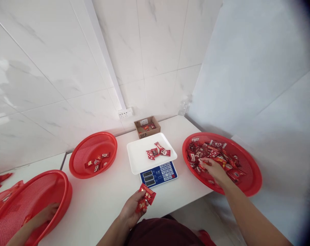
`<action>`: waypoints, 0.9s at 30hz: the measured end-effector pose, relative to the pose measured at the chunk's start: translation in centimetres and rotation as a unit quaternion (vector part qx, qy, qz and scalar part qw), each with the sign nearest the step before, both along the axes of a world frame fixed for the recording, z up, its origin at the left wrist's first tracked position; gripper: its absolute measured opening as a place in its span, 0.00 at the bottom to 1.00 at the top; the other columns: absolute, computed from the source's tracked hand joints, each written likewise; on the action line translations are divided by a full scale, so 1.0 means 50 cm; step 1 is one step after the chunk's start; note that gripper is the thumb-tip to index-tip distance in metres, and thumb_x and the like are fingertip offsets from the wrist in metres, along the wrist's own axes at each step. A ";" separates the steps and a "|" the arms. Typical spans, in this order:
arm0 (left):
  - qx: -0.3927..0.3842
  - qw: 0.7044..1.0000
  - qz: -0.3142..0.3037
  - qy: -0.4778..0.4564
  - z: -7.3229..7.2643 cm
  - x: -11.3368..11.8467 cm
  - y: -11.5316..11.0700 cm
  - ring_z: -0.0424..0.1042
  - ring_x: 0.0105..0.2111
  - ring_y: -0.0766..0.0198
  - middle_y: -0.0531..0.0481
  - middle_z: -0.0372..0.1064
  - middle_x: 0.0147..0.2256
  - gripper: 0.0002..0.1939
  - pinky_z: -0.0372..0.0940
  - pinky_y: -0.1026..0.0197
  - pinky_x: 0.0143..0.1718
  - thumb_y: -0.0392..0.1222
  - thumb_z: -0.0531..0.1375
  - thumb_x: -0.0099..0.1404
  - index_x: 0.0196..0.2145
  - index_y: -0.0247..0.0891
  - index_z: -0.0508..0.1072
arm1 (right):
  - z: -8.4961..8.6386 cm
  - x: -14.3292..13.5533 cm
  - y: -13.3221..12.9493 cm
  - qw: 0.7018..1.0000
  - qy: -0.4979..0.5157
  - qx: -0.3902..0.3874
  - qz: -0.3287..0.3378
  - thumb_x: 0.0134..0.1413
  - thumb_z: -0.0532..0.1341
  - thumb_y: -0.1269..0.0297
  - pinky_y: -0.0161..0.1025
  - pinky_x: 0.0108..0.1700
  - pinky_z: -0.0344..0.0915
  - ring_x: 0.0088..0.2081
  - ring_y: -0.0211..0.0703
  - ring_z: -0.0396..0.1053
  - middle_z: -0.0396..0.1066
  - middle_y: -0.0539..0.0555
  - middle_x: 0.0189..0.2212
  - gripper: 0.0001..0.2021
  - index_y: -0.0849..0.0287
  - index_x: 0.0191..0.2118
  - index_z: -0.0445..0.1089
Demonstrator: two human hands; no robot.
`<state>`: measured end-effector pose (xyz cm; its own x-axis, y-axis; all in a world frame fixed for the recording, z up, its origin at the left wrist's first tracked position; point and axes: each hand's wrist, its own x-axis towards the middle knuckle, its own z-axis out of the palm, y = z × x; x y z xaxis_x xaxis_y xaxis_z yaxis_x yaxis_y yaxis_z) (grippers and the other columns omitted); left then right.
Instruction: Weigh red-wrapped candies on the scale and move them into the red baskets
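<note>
Red wrapped packets [149, 194] are gripped in my left hand [133, 208], just in front of the scale. My right hand [213, 169] reaches into the large red basket [252, 184] on the right, its fingers pinched at a small red packet among many others. The blue-panelled scale [158, 175] carries a white tray [136, 157], on which several red packets [158, 151] lie toward the right side.
Behind the scale stands a cardboard box [147, 127] with red packets. A red basket [93, 141] at centre left holds several packets. Another person's hand [48, 211] is inside the basket [65, 191] at lower left. A socket [125, 113] is on the wall.
</note>
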<state>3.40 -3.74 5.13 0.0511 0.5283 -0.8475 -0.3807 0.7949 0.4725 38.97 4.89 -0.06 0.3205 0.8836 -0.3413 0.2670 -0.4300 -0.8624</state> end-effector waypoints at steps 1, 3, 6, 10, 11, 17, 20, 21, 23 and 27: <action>0.003 1.000 -0.002 -0.001 0.000 0.000 0.000 0.65 0.19 0.73 0.52 0.67 0.23 0.11 0.57 0.73 0.16 0.43 0.61 0.56 0.34 0.35 0.66 | 0.011 -0.013 0.006 1.000 0.022 0.007 0.001 0.45 0.59 0.60 0.35 0.27 0.65 0.28 0.42 0.70 0.74 0.56 0.29 0.18 0.59 0.44 0.67; 0.006 1.000 -0.001 -0.001 0.001 -0.002 0.000 0.65 0.19 0.73 0.51 0.68 0.23 0.11 0.57 0.74 0.16 0.44 0.61 0.56 0.34 0.34 0.67 | 0.031 -0.049 0.018 0.998 0.062 0.017 0.026 0.44 0.60 0.60 0.35 0.29 0.66 0.31 0.42 0.71 0.74 0.55 0.32 0.20 0.58 0.46 0.66; 0.001 1.000 0.009 0.006 0.003 -0.004 0.001 0.64 0.19 0.73 0.51 0.68 0.23 0.11 0.57 0.73 0.16 0.44 0.61 0.56 0.33 0.34 0.67 | 0.046 -0.118 0.036 0.993 0.073 0.027 0.092 0.41 0.61 0.64 0.35 0.35 0.68 0.37 0.43 0.70 0.72 0.56 0.38 0.19 0.58 0.44 0.68; 0.001 1.000 0.021 0.004 0.000 -0.011 0.001 0.65 0.19 0.73 0.51 0.68 0.23 0.11 0.57 0.73 0.16 0.44 0.62 0.55 0.33 0.34 0.68 | 0.041 -0.206 0.069 0.985 0.054 0.027 0.163 0.44 0.58 0.67 0.38 0.41 0.68 0.41 0.43 0.70 0.70 0.56 0.44 0.20 0.57 0.47 0.66; 0.001 1.000 0.025 0.004 -0.002 -0.013 0.000 0.65 0.19 0.73 0.51 0.68 0.23 0.12 0.57 0.73 0.16 0.44 0.62 0.54 0.33 0.34 0.68 | 0.037 -0.223 0.078 0.984 0.046 0.029 0.169 0.45 0.57 0.67 0.38 0.42 0.67 0.41 0.43 0.70 0.69 0.55 0.46 0.21 0.57 0.50 0.64; 0.009 0.999 0.031 0.004 -0.018 -0.029 -0.011 0.65 0.20 0.73 0.51 0.68 0.25 0.15 0.56 0.72 0.18 0.45 0.64 0.52 0.35 0.36 0.67 | 0.019 -0.263 0.085 0.984 -0.008 0.046 0.173 0.47 0.56 0.66 0.43 0.50 0.61 0.47 0.47 0.67 0.64 0.59 0.52 0.23 0.59 0.52 0.62; 0.033 0.999 0.011 -0.003 -0.019 -0.030 -0.013 0.64 0.20 0.73 0.52 0.69 0.27 0.19 0.55 0.72 0.19 0.46 0.65 0.50 0.38 0.38 0.67 | 0.025 -0.272 0.034 0.973 0.018 0.032 0.226 0.48 0.57 0.61 0.44 0.48 0.62 0.43 0.47 0.69 0.71 0.59 0.44 0.18 0.60 0.46 0.67; 0.044 0.999 -0.002 0.000 -0.018 -0.028 -0.013 0.63 0.20 0.74 0.53 0.69 0.27 0.20 0.54 0.72 0.19 0.47 0.66 0.49 0.38 0.38 0.67 | 0.031 -0.279 0.011 0.967 0.041 0.024 0.252 0.49 0.57 0.59 0.44 0.46 0.63 0.42 0.47 0.69 0.72 0.59 0.42 0.18 0.60 0.45 0.68; 0.073 0.997 -0.038 0.007 -0.014 -0.022 -0.010 0.62 0.20 0.74 0.53 0.68 0.27 0.21 0.53 0.71 0.20 0.48 0.66 0.48 0.38 0.37 0.68 | 0.046 -0.299 -0.038 0.947 0.095 -0.001 0.307 0.49 0.56 0.55 0.43 0.42 0.65 0.40 0.47 0.70 0.73 0.58 0.40 0.18 0.60 0.44 0.68; 0.149 0.983 -0.108 0.014 -0.005 -0.002 0.000 0.59 0.20 0.74 0.54 0.65 0.24 0.19 0.50 0.69 0.20 0.50 0.66 0.47 0.34 0.35 0.70 | 0.082 -0.350 -0.118 0.901 0.159 -0.020 0.404 0.50 0.55 0.57 0.38 0.36 0.63 0.33 0.42 0.68 0.73 0.54 0.31 0.13 0.61 0.36 0.70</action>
<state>3.31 -3.75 4.85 0.1692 0.7318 -0.6602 -0.2019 0.6813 0.7036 21.46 -0.98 4.02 -0.5407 0.7695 -0.3399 0.2489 -0.2396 -0.9384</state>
